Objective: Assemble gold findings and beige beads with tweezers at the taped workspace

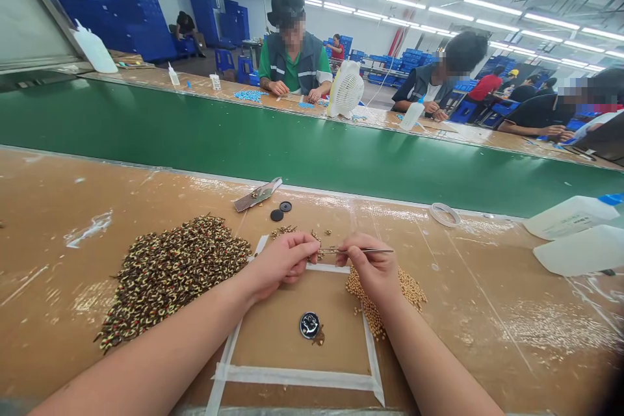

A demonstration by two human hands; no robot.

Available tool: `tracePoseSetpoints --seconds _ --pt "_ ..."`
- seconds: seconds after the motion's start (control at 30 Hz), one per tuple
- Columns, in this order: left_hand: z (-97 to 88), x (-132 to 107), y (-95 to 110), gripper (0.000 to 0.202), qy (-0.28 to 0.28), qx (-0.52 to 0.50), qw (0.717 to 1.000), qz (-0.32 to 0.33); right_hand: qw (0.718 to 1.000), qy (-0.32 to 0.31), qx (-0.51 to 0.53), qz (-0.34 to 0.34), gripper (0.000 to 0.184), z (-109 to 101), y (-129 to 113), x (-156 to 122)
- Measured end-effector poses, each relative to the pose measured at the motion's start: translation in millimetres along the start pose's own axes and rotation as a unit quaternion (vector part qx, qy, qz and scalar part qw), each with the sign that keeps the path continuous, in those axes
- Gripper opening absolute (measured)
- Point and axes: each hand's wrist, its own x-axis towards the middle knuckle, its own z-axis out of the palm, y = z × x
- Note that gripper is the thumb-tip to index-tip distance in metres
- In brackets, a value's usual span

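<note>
My right hand (375, 268) pinches slim metal tweezers (380, 251), their tips pointing left. Close to those tips, my left hand (287, 259) has its thumb and forefinger pressed together on something too small to make out. To the left lies a big heap of small dark-and-yellow pieces with red spots (180, 273). Small tan beads (412, 289) are piled beside and partly behind my right hand. Below both hands, a small round dish of dark glossy liquid (309, 325) sits on the table, with a brown smear at its edge. A few small pieces (283, 231) lie just beyond my hands.
White tape (297, 376) outlines a rectangle on the brown table. Two black round caps (277, 215) and a bent strip (258, 195) lie farther back. A clear ring (444, 214) and plastic bottles (580, 250) are at right. Beyond the green belt (205, 127), co-workers sit near a fan (346, 90).
</note>
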Motion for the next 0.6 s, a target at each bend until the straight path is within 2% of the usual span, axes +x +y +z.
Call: tracePoseSetpoints --seconds 0.33,0.5,0.6 --pt "-5.8 2.4 -4.2 0.039 -0.057 -0.04 0.997 -0.027 1.0 0.005 -0.011 -0.015 0.015 -0.2 4.2 -2.0" --pt "-6.0 3.1 -5.5 0.037 -0.065 -0.073 0.994 -0.041 0.991 0.033 -0.095 -0.089 0.01 -1.0 5.7 -7.2" --pt "-6.8 3.7 -6.9 0.036 -0.066 -0.076 0.994 -0.042 0.978 0.003 -0.146 -0.15 0.013 -0.5 -0.8 -9.6"
